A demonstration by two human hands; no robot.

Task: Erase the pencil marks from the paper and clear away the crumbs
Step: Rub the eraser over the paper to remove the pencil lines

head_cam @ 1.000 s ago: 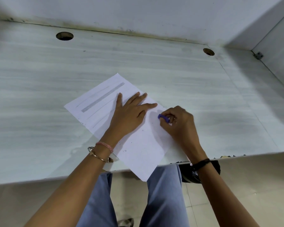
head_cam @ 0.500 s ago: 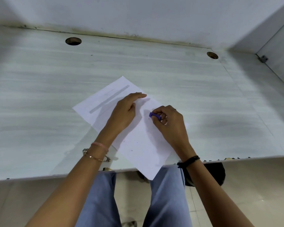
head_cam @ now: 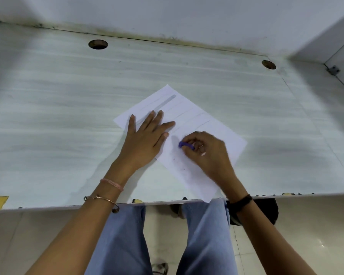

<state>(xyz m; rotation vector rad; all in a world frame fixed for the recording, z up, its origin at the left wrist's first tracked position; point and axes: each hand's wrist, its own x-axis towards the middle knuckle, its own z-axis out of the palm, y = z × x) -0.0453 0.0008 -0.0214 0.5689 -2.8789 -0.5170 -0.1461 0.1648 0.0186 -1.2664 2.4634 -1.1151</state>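
A white sheet of paper [head_cam: 222, 135] lies turned diagonally on the pale desk [head_cam: 58, 116], one corner hanging over the front edge. A thick grey pencil band [head_cam: 166, 101] and fainter thin lines run across its far part. My left hand [head_cam: 145, 135] lies flat with fingers spread on the sheet's left side, pressing it down. My right hand [head_cam: 205, 153] pinches a small purple eraser [head_cam: 185, 145] against the middle of the paper. A few dark crumbs [head_cam: 175, 159] dot the sheet below the eraser.
Two round cable holes [head_cam: 98, 44] [head_cam: 268, 64] sit near the desk's back edge below a white wall. A side panel with a metal bracket [head_cam: 333, 70] closes the right. My legs in blue trousers show under the desk's front edge [head_cam: 68, 206].
The left hand slid toward the sheet's left edge and spread flat. The right hand with the eraser shifted slightly left and nearer on the paper. The camera view moved.
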